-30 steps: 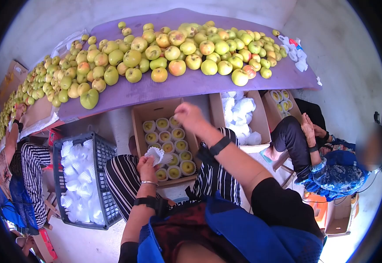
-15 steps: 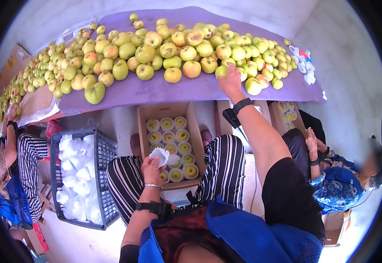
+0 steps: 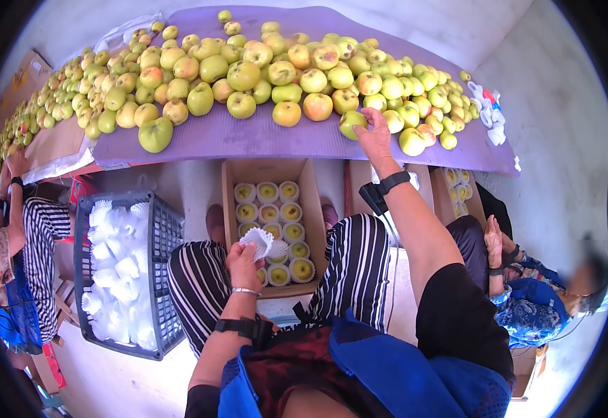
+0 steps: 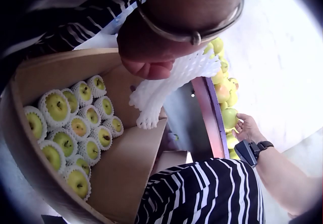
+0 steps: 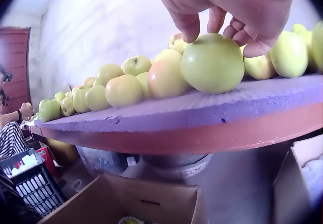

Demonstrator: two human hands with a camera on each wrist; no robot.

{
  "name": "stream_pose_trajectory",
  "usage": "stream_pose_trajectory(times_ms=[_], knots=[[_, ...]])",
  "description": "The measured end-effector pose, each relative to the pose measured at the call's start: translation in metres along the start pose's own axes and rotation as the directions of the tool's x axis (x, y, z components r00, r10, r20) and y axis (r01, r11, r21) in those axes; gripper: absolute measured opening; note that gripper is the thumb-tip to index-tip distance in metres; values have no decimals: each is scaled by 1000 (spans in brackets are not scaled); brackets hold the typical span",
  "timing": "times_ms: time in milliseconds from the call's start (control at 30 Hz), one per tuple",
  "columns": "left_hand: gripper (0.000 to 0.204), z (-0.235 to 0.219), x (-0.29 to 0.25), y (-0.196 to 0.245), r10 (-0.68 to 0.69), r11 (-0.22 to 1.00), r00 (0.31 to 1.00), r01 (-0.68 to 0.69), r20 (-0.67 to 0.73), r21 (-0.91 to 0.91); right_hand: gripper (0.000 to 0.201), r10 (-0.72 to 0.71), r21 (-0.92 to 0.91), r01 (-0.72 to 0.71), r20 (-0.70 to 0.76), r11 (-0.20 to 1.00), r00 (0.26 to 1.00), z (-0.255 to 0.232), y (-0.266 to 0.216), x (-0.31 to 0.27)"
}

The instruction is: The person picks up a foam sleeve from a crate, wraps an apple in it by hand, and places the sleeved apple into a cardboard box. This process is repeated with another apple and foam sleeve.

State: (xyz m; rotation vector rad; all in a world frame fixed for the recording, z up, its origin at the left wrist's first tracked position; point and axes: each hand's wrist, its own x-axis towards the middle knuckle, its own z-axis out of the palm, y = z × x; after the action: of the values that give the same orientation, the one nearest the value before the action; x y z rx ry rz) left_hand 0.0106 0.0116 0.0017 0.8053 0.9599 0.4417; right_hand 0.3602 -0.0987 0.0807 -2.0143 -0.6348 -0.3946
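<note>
My left hand (image 3: 243, 268) holds a white foam net sleeve (image 3: 257, 241) over the near left part of a cardboard carton (image 3: 269, 287). The sleeve's mouth is spread in the head view; its netting (image 4: 176, 78) hangs past the fingers in the left wrist view. At the table's front edge, my right hand (image 3: 375, 139) grips a green apple (image 3: 350, 124). In the right wrist view, thumb and fingertips pinch that apple (image 5: 212, 65) from above, low over the purple mat (image 5: 151, 117). Sleeved apples (image 4: 63, 142) stand in rows in the carton.
A long heap of loose apples (image 3: 241, 75) covers much of the table. A dark plastic crate (image 3: 168, 244) full of foam sleeves stands left of my knees. One person (image 3: 534, 299) sits at the right, another (image 3: 11, 258) at the left. More cartons (image 3: 419, 184) stand under the table.
My right hand has gone from above the carton to the table and grasped an apple, which has come slightly toward the front edge. The left hand keeps the sleeve in nearly the same place.
</note>
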Motion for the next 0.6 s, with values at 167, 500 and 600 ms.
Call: stream_pose_trajectory(times_ms=[167,500,600], knots=[[9,4,0,2,-17,1000,1000,17,14,12,45,260,35,-261,45,965,965,2,1,13],[7,6,1,-1,1,1000,1000,-1,31,-9,59,469,-23,-504,401,864,787,-1,-48,4],[8,7,1,-1,26,1000,1000,-26,-17,10,51,417,208,-588,527,782,741,-17,-78,-15]])
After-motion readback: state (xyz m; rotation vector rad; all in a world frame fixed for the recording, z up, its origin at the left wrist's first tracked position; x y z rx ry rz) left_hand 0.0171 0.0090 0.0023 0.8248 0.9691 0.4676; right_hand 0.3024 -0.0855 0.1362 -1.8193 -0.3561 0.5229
